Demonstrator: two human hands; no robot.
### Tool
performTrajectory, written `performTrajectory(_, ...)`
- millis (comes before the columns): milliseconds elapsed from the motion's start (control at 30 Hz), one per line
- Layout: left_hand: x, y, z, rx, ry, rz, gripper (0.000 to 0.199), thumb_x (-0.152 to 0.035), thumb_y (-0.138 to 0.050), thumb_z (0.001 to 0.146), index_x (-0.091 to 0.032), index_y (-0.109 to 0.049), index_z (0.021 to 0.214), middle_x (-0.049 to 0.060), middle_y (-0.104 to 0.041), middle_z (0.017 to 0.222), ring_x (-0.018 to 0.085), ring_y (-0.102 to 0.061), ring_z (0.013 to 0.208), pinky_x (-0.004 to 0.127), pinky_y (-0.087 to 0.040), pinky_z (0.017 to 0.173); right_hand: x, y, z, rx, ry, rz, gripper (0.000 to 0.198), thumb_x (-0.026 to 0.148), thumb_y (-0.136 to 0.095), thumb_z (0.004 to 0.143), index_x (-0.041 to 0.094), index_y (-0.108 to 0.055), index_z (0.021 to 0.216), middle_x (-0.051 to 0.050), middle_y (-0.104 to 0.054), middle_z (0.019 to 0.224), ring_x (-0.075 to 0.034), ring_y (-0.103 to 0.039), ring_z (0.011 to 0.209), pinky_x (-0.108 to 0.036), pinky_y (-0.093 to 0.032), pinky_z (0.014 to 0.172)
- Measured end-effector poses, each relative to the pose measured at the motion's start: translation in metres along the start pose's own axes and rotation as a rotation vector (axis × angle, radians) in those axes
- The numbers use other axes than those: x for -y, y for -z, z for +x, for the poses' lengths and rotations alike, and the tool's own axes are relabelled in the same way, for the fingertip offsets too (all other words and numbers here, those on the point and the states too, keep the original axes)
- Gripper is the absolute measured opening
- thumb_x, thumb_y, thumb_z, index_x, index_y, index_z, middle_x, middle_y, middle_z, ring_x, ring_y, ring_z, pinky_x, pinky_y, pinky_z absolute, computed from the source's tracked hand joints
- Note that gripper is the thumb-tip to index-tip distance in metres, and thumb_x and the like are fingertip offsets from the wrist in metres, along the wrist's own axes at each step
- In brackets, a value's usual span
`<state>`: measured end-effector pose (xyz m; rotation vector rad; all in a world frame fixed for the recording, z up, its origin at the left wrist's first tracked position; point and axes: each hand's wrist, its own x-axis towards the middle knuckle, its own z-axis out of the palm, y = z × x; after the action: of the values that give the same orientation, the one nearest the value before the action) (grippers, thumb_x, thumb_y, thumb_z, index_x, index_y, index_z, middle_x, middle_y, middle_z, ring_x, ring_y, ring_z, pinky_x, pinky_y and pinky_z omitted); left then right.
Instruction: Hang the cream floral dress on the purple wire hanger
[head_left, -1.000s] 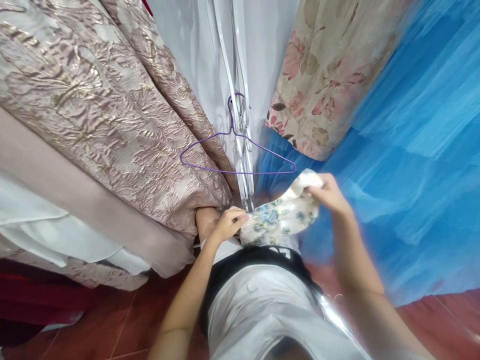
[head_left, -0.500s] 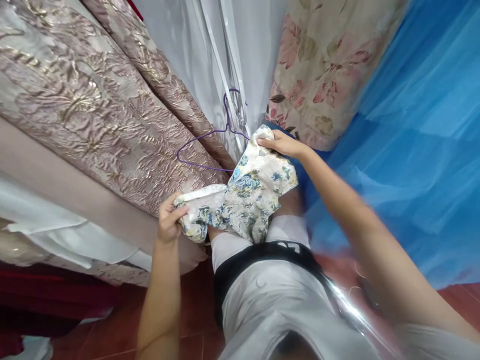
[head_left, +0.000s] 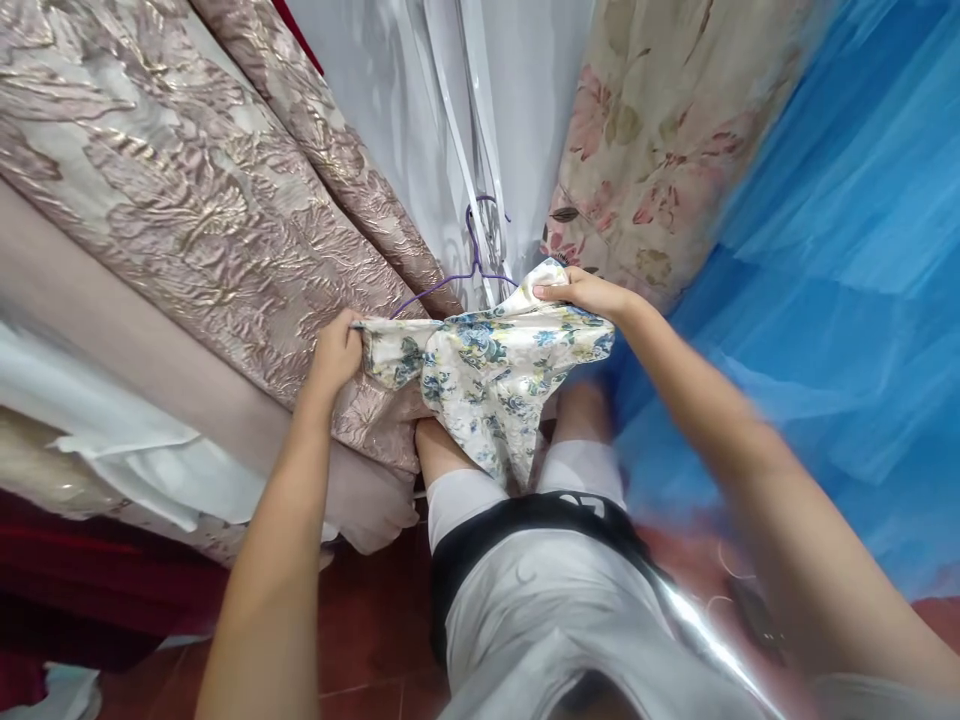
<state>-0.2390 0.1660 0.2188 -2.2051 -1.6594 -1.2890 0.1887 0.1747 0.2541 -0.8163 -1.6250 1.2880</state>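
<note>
So, a small floral garment [head_left: 491,375], cream with blue and yellow flowers, is being held up and stretched out between both hands, in front of a rack of hanging fabrics. The left hand [head_left: 337,350] is closed on the garment's left edge, fingers curled tight around a bunched bit of cloth. The right hand [head_left: 589,293] is pinched shut on the upper right corner, thumb on top and the rest of the fingers tucked under the fabric. The top edge is pulled fairly taut between the two grips, and the rest is left hanging down in a loose point above the person's knees.

Just behind the garment, a purple wire hanger [head_left: 480,255] can be seen, hook up on the rack, with its lower bar hidden by the cloth. Whether the garment is touching the hanger can't really be told from this angle.

To the left, heavy pink-and-gold brocade fabric [head_left: 195,210] is hung, with plainer beige and white cloth lower down. White sheer material [head_left: 397,100] is hung in the middle behind the hanger. On the right, a beige fabric with pink flowers [head_left: 652,130] is seen, and next to it a big spread of blue tulle [head_left: 825,250]. White shorts with a black waistband are worn by the person, and a reddish tiled floor [head_left: 367,630] is visible below.
</note>
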Motion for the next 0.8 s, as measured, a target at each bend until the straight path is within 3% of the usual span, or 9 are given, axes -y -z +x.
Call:
performTrajectory(133,-0.023,-0.021,0.047,-0.217,-0.069,-0.27,0.016,-0.027,-0.047,0.093,-0.019,-0.061,0.096,0.01,-0.068,0.106,0.02,-0.063,0.102,0.033,-0.049,0.095,-0.004,0.003,0.002,0.013,-0.13,0.03,0.023,0.029,-0.088,0.072,0.012,-0.074,0.078,-0.009,-0.077,0.074,-0.019,-0.067,0.059,-0.028,-0.054,0.054)
performTrajectory(233,-0.042,-0.039,0.059,-0.217,-0.101,-0.314,0.024,-0.034,-0.062,0.091,-0.02,-0.06,0.109,0.012,-0.065,0.121,0.02,-0.062,0.108,0.032,-0.049,0.098,-0.014,0.007,0.006,0.026,-0.136,-0.004,0.031,0.037,-0.088,0.072,0.011,-0.073,0.077,-0.008,-0.076,0.073,-0.015,-0.064,0.059,-0.025,-0.051,0.054)
performTrajectory(300,-0.05,-0.047,0.051,-0.091,-0.088,-0.286,0.027,-0.039,-0.062,0.092,-0.018,-0.062,0.108,0.011,-0.067,0.115,0.02,-0.062,0.104,0.032,-0.049,0.096,-0.023,0.01,0.004,-0.026,-0.053,-0.059,0.034,0.042,-0.086,0.074,0.012,-0.072,0.08,-0.005,-0.074,0.074,-0.013,-0.062,0.062,-0.022,-0.048,0.055)
performTrajectory(400,-0.055,-0.051,0.028,0.053,-0.085,-0.24,0.03,-0.041,-0.049,0.099,-0.016,-0.066,0.103,0.007,-0.07,0.101,0.02,-0.063,0.095,0.03,-0.048,0.09,-0.036,0.012,-0.01,-0.25,0.151,-0.121,0.035,0.046,-0.082,0.078,0.013,-0.071,0.087,-0.002,-0.072,0.079,-0.01,-0.06,0.067,-0.02,-0.045,0.06)
performTrajectory(467,-0.056,-0.049,0.015,0.014,-0.098,-0.239,0.031,-0.039,-0.047,0.1,-0.016,-0.067,0.104,0.006,-0.071,0.099,0.019,-0.063,0.093,0.028,-0.047,0.087,-0.045,0.011,-0.026,-0.376,0.275,-0.128,0.034,0.047,-0.077,0.082,0.014,-0.069,0.086,-0.002,-0.07,0.079,-0.01,-0.059,0.067,-0.02,-0.044,0.06)
performTrajectory(600,-0.061,-0.044,0.006,-0.094,-0.105,-0.242,0.026,-0.034,-0.052,0.096,-0.016,-0.07,0.102,0.006,-0.072,0.099,0.02,-0.064,0.094,0.028,-0.048,0.088,-0.05,0.009,-0.052,-0.417,0.376,-0.134,0.028,0.041,-0.077,0.082,0.015,-0.066,0.079,0.003,-0.058,0.063,-0.008,-0.045,0.054,-0.021,-0.031,0.051)
performTrajectory(700,-0.07,-0.036,0.007,-0.157,-0.06,-0.217,0.025,-0.032,-0.053,0.094,-0.016,-0.071,0.1,0.007,-0.073,0.099,0.02,-0.065,0.094,0.029,-0.05,0.088,-0.036,0.011,-0.045,-0.451,0.393,-0.104,0.02,0.032,-0.076,0.081,0.016,-0.064,0.081,0.007,-0.047,0.055,-0.006,-0.032,0.048,-0.021,-0.021,0.047)
performTrajectory(800,-0.071,-0.027,0.007,-0.226,-0.022,-0.156,0.021,-0.031,-0.056,0.093,-0.016,-0.069,0.1,0.006,-0.071,0.097,0.02,-0.064,0.092,0.029,-0.05,0.087,-0.011,0.004,-0.026,-0.471,0.46,-0.079,0.014,0.025,-0.073,0.083,0.017,-0.063,0.087,0.006,-0.048,0.06,-0.006,-0.035,0.051,-0.021,-0.026,0.05)
